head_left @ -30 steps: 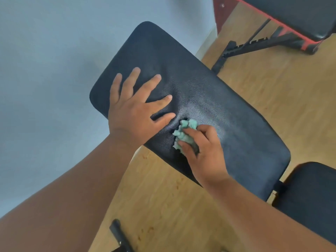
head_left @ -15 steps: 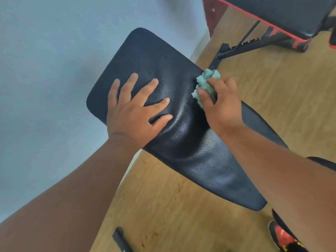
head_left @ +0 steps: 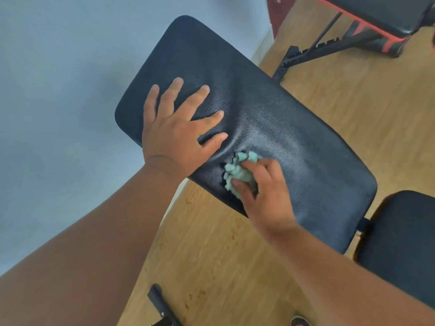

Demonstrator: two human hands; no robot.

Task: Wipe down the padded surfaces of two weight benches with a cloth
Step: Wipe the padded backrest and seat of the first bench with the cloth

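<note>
A black padded backrest (head_left: 270,109) of a weight bench slants across the middle of the view. My left hand (head_left: 179,132) presses flat on its left part, fingers spread. My right hand (head_left: 266,191) grips a crumpled teal cloth (head_left: 237,170) and holds it against the pad near the lower left edge, just below the left thumb. The bench's black seat pad (head_left: 404,243) shows at the lower right. A second bench with a black pad and red trim (head_left: 381,12) stands at the top right.
A pale grey wall (head_left: 70,90) fills the left side. Wooden floor (head_left: 353,102) lies under the benches. The second bench's black notched frame (head_left: 313,50) reaches toward the backrest. A black frame foot (head_left: 160,302) and a shoe tip (head_left: 300,321) sit at the bottom.
My right hand swept the cloth from the pad's lower left edge up to its far right edge, then back down beside my left thumb. My left hand stayed pressed in place.
</note>
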